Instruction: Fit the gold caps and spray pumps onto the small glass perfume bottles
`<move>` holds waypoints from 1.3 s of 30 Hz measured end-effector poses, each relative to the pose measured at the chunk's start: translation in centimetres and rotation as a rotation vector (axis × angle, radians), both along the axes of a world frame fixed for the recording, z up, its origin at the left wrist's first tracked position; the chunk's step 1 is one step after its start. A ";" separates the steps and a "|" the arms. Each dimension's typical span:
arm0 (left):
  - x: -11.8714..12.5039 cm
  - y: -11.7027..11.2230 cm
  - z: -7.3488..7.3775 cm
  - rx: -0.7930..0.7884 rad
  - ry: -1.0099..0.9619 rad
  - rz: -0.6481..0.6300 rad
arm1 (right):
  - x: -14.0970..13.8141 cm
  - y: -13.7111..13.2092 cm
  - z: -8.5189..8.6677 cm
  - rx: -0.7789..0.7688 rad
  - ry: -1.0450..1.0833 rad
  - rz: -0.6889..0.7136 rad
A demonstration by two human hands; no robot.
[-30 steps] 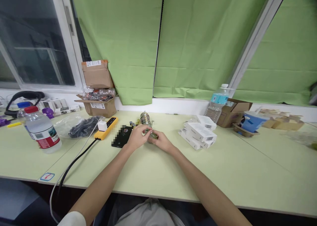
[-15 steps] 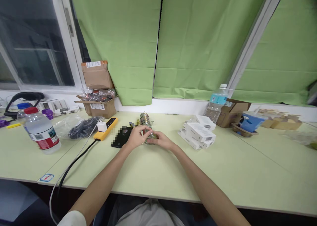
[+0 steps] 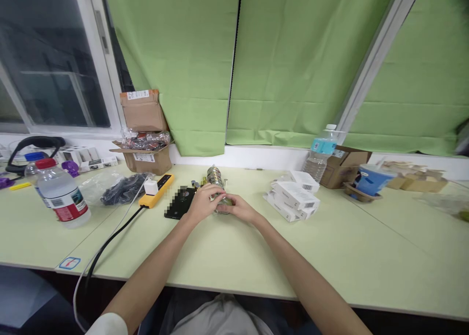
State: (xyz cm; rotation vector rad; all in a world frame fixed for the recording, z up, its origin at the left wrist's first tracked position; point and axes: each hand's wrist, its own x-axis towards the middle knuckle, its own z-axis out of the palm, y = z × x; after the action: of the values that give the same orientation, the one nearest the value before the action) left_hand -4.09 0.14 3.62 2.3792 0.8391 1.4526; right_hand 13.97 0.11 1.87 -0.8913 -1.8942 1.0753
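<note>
A shiny gold-and-silver tiered model with a small pointed top is in the middle of the table, its near part mostly covered by my fingers. My left hand is closed at its near left side, thumb and fingertips drawn together on it. From the right, my right hand has its fingers bent in against the same near end, meeting the left fingertips. Any small part between the fingertips is too small to make out. A black phone-like slab, partly pixelated, lies left of my left hand.
A yellow power strip with a white plug and cables lies left. Further left stand a red-capped bottle and an open carton. Stacked white boxes, a water bottle and a blue cup are on the right.
My left-hand fingers have shifted slightly at the model's near end. The arms and the model stay almost where they were.
</note>
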 end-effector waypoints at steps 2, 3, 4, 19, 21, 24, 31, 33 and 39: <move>-0.1 0.0 0.2 0.047 0.039 0.002 | 0.0 0.0 -0.1 0.000 -0.003 -0.002; -0.1 0.0 0.2 0.068 0.054 0.007 | 0.0 0.0 -0.1 0.003 -0.005 -0.002; -0.2 0.0 0.3 0.088 0.067 0.011 | 0.0 0.0 -0.1 0.009 -0.005 -0.003; 0.4 -0.2 0.5 0.142 0.166 0.153 | -0.2 0.1 -0.6 0.075 -0.038 -0.075; 0.4 -0.3 0.3 0.156 0.167 0.167 | -0.3 0.2 -0.7 0.087 -0.044 -0.090; 0.5 -0.3 0.1 0.174 0.148 0.183 | -0.5 0.1 -0.7 0.114 -0.032 -0.102; 0.7 -0.1 -0.4 0.196 0.118 0.202 | -0.7 0.1 -0.8 0.138 -0.052 -0.147; 0.7 -0.1 -0.5 0.197 0.118 0.208 | -0.7 0.1 -0.8 0.145 -0.076 -0.165; 0.8 0.0 -0.6 0.215 0.116 0.211 | -0.6 0.3 -1.0 0.149 -0.092 -0.181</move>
State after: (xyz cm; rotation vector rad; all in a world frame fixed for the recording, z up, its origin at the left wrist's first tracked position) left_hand -3.32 0.12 3.06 2.6220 1.0371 1.5665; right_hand 13.40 0.43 0.83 -1.0188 -1.8991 0.7871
